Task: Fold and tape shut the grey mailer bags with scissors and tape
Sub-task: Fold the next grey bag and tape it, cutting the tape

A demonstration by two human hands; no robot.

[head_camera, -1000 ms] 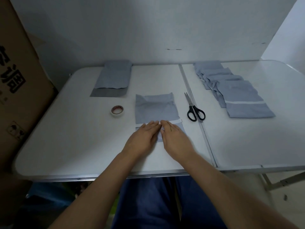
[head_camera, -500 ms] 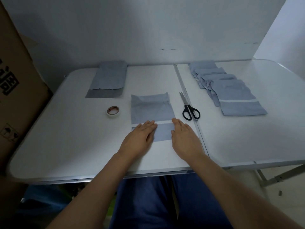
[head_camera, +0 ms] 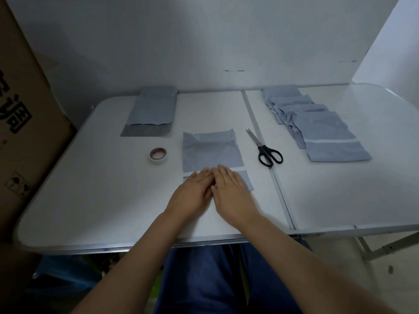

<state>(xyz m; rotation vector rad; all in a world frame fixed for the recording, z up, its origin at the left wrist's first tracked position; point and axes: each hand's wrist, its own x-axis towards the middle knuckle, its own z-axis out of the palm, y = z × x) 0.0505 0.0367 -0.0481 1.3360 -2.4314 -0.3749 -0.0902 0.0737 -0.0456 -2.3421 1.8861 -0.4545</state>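
A folded grey mailer bag (head_camera: 210, 151) lies flat in the middle of the white table (head_camera: 90, 200), with a strip of white tape across its near part. My left hand (head_camera: 193, 192) and my right hand (head_camera: 231, 191) lie flat side by side on the bag's near end, fingers straight, pressing on the tape strip. A roll of tape (head_camera: 157, 155) sits to the left of the bag. Black-handled scissors (head_camera: 265, 148) lie shut to its right, blades pointing away.
A stack of unfolded grey bags (head_camera: 150, 112) lies at the back left. A row of several folded, taped bags (head_camera: 317, 130) overlaps on the right table half. A large cardboard box (head_camera: 25, 123) stands at the left table edge. A wall rises behind.
My hands were together, slid apart along the tape strip half a second ago, and have come back together at the bag's middle. The view has shifted slightly.
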